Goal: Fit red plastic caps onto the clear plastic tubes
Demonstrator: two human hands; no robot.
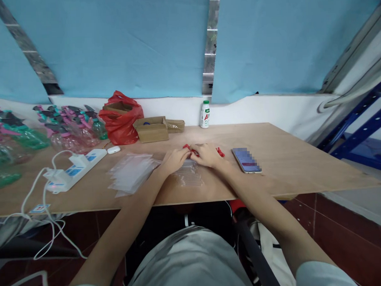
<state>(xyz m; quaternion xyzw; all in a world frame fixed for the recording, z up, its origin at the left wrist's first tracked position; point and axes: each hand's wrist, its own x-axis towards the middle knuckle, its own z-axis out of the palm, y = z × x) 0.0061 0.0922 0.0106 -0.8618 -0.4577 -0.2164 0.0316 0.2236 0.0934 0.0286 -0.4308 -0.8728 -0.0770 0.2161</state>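
My left hand (176, 160) and my right hand (206, 155) meet on the table just beyond a row of thin, clear plastic pieces (190, 178). Their fingers are bent and closed, with the tips together over small red pieces (194, 152). Fingers cover most of what lies between them, so I cannot make out exactly what each hand pinches. Another small red piece (220, 152) lies just right of my right hand. A fanned pile of clear plastic bags (132, 172) is spread to the left of my left forearm.
Left stands a white power strip (81, 167) with plugs and cables, beside a white earbud case (113, 150). Behind are spray bottles (70, 134), a red plastic bag (122, 124), a cardboard box (151, 131) and a white bottle (205, 115). A phone (245, 160) lies right.
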